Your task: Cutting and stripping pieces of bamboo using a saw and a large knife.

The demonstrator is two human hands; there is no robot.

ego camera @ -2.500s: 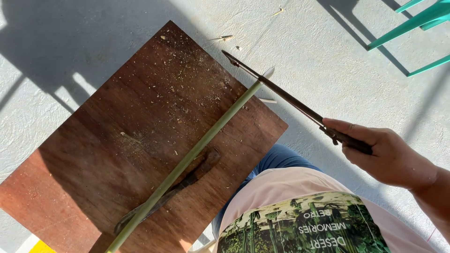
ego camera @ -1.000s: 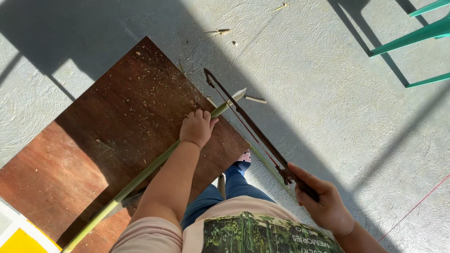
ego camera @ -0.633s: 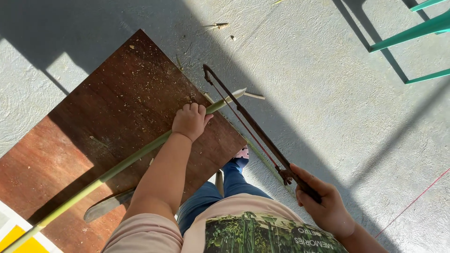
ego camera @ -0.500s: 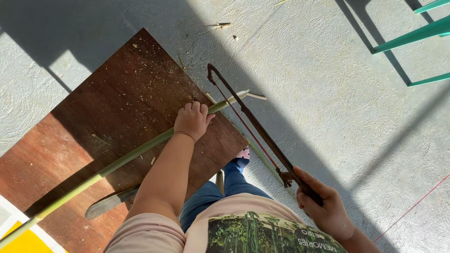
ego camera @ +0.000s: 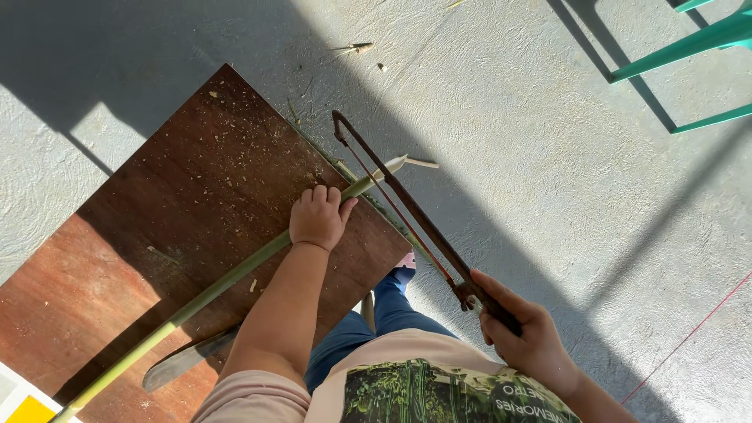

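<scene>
Head view: green bamboo stalk (ego camera: pixel 235 276) lies slantwise across the brown board (ego camera: pixel 141 235), its cut tip overhanging the board's right edge. Left hand (ego camera: pixel 317 217) presses down, fingers wrapped over it near that edge. Right hand (ego camera: pixel 526 334) grips the rusty hacksaw (ego camera: pixel 403 210), blade crossing the overhanging tip. Open grey floor (ego camera: pixel 548 157) lies beyond.

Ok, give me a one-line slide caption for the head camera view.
Left hand pins a green stalk on a brown board while the right hand sets a hacksaw across it.
</scene>
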